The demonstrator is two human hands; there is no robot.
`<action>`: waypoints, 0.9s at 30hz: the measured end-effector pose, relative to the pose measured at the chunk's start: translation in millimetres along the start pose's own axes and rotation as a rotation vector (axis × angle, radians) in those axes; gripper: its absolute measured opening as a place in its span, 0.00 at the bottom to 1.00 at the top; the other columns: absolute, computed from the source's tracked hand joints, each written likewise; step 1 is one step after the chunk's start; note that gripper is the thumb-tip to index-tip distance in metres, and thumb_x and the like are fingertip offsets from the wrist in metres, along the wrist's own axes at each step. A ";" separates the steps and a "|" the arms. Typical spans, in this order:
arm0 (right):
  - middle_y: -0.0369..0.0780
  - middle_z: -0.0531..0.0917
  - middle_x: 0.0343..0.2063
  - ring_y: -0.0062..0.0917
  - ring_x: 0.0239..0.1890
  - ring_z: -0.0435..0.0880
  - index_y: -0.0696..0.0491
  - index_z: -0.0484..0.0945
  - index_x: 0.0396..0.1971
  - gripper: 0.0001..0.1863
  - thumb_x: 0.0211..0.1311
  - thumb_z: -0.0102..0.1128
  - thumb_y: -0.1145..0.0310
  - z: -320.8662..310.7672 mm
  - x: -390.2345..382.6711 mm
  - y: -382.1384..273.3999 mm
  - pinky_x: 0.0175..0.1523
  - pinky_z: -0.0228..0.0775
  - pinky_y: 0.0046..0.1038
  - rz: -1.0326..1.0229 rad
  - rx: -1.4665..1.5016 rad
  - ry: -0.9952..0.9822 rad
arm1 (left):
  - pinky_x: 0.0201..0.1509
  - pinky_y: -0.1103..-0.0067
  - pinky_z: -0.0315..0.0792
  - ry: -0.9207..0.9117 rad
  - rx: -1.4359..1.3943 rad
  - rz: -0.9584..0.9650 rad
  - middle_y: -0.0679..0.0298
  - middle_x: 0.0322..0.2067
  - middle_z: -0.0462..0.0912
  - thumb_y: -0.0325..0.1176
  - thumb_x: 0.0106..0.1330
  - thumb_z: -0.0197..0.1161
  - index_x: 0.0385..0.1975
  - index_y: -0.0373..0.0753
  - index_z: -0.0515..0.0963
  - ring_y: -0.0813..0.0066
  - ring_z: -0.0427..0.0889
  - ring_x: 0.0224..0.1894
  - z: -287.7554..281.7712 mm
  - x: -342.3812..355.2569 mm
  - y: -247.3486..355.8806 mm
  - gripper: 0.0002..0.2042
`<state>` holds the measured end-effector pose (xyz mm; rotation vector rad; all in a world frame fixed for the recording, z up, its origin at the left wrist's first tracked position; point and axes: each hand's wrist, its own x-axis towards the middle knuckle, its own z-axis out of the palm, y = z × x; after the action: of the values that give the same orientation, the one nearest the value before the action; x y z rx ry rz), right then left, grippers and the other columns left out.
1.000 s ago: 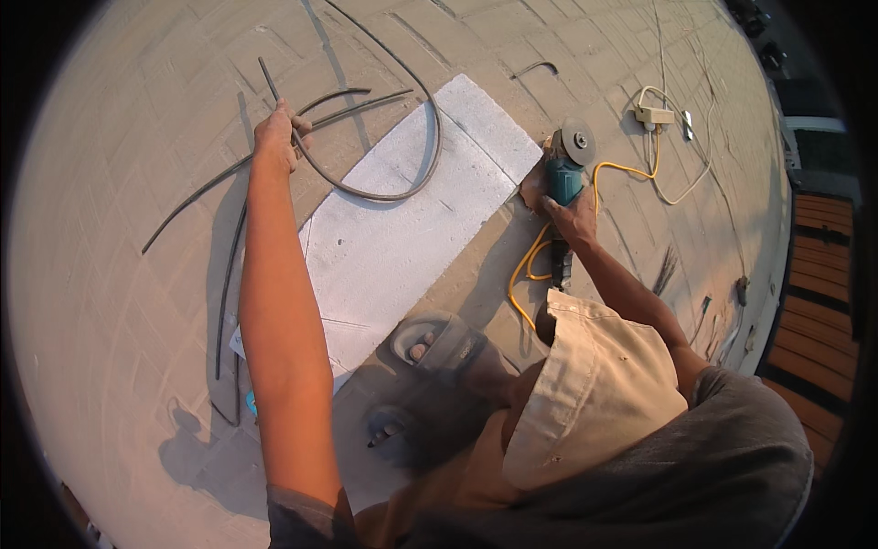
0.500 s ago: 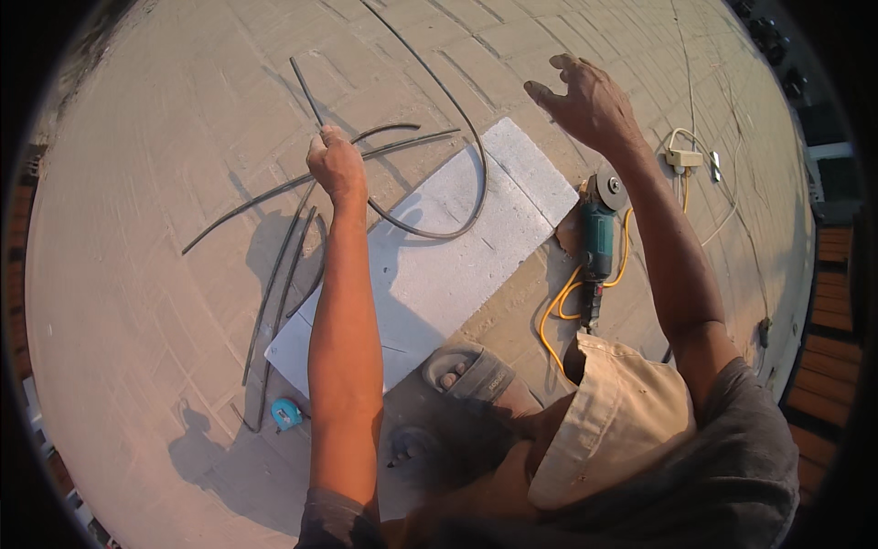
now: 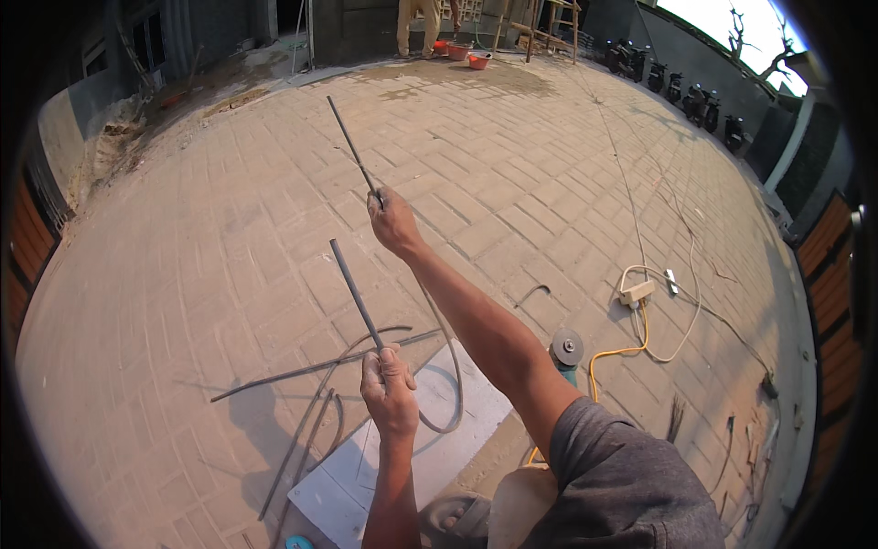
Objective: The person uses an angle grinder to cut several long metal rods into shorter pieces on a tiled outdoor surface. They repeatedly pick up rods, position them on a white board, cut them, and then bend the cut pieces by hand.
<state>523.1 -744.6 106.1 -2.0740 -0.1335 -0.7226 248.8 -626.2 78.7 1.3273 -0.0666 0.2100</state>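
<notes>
A long dark metal rod [image 3: 353,285], bent into a U, stands up before me. My left hand [image 3: 390,392] is closed round one leg, whose straight end sticks up above the fist. Farther off, my right hand [image 3: 391,220] grips the other leg with its tip pointing up and away. The rod's bottom curve hangs over a pale slab [image 3: 480,403] on the paving. More loose rods [image 3: 274,373] lie to the left of the slab. At its right an angle grinder [image 3: 567,349] shows its disc; my right arm partly covers its body.
A yellow cable [image 3: 615,352] runs to a beige socket box [image 3: 637,293] at the right. A blue tape measure [image 3: 297,542] shows at the lower edge. Far off are a person's legs [image 3: 419,26], red buckets [image 3: 478,62], wooden scaffolding [image 3: 551,27] and parked motorbikes [image 3: 697,107].
My right hand, empty and raised before, has moved left and taken hold of the rod's other leg. My view has lifted, bringing the far yard into sight.
</notes>
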 end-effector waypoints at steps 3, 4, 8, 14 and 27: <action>0.59 0.81 0.26 0.51 0.31 0.83 0.66 0.78 0.43 0.25 0.65 0.59 0.54 -20.8 -10.3 -37.0 0.40 0.71 0.47 0.045 -0.011 0.059 | 0.31 0.81 0.68 -0.057 -0.170 0.025 0.72 0.20 0.64 0.53 0.78 0.47 0.42 0.33 0.70 0.82 0.67 0.23 9.1 29.6 51.0 0.23; 0.60 0.81 0.27 0.51 0.32 0.84 0.67 0.79 0.39 0.26 0.64 0.59 0.53 -31.3 -6.5 -51.3 0.41 0.72 0.47 0.140 0.013 0.029 | 0.32 0.79 0.69 -0.074 -0.276 -0.056 0.73 0.19 0.63 0.56 0.77 0.48 0.39 0.36 0.70 0.81 0.67 0.22 10.3 39.9 70.3 0.24; 0.63 0.82 0.28 0.48 0.36 0.87 0.72 0.80 0.25 0.32 0.60 0.60 0.49 -65.6 16.5 -42.2 0.42 0.74 0.44 0.458 0.055 0.102 | 0.34 0.76 0.72 -0.188 -0.249 -0.212 0.75 0.15 0.59 0.61 0.73 0.52 0.24 0.46 0.67 0.81 0.63 0.17 16.4 46.7 86.1 0.25; 0.44 0.83 0.29 0.31 0.29 0.81 0.61 0.82 0.37 0.20 0.75 0.44 0.62 -85.2 70.6 50.6 0.32 0.74 0.33 0.303 -0.373 -0.030 | 0.34 0.73 0.73 -0.193 -0.048 -0.017 0.75 0.10 0.58 0.54 0.74 0.56 0.14 0.48 0.64 0.83 0.60 0.15 -4.4 -4.9 105.6 0.26; 0.44 0.81 0.22 0.29 0.24 0.81 0.57 0.81 0.30 0.12 0.64 0.58 0.63 -241.0 35.0 220.7 0.29 0.74 0.34 0.271 -1.233 -0.147 | 0.57 0.61 0.65 -0.219 -0.064 -0.067 0.72 0.14 0.51 0.51 0.80 0.38 0.14 0.48 0.53 0.73 0.61 0.20 -161.7 -97.8 87.4 0.27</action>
<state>523.8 -1070.7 64.5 -3.2056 0.6664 -0.5041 124.9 -461.2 106.6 1.2824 -0.2122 0.0052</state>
